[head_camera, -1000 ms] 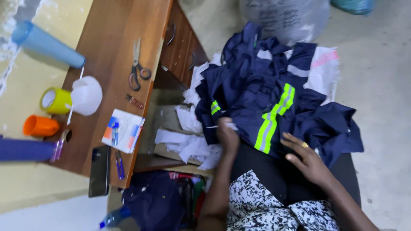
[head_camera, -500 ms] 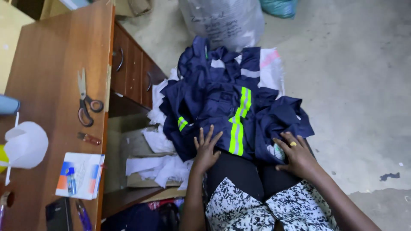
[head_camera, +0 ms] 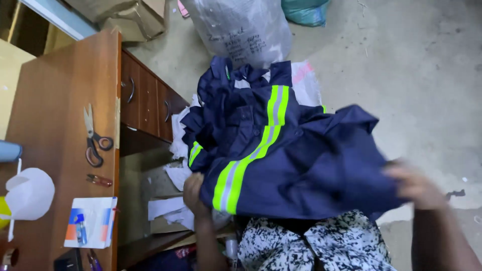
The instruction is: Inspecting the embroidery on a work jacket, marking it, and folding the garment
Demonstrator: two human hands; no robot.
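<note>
1. The left hand (head_camera: 193,193) grips the lower left edge of a navy work garment (head_camera: 296,165), its fingers curled into the cloth just beside the yellow-green reflective stripe (head_camera: 251,150).
2. The right hand (head_camera: 414,188) is blurred; it holds the garment's right edge, fingers closed on the fabric, though the exact pinch cannot be told.
3. The garment is stretched between the two hands above the person's lap, over black-and-white patterned trousers (head_camera: 311,246), and it lies on top of a pile of similar navy clothes (head_camera: 226,100).
4. Behind the pile stands a large clear plastic sack (head_camera: 241,27) on the concrete floor (head_camera: 416,75).
5. To the left is a wooden tabletop (head_camera: 60,100) with drawers (head_camera: 145,103) below.
6. On the tabletop lie scissors (head_camera: 94,138), a small red tool (head_camera: 99,180), a white cone-shaped object (head_camera: 29,193) and a white packet with blue and orange print (head_camera: 90,222).
7. White paper scraps (head_camera: 173,211) lie below the drawers, near the left hand.
</note>
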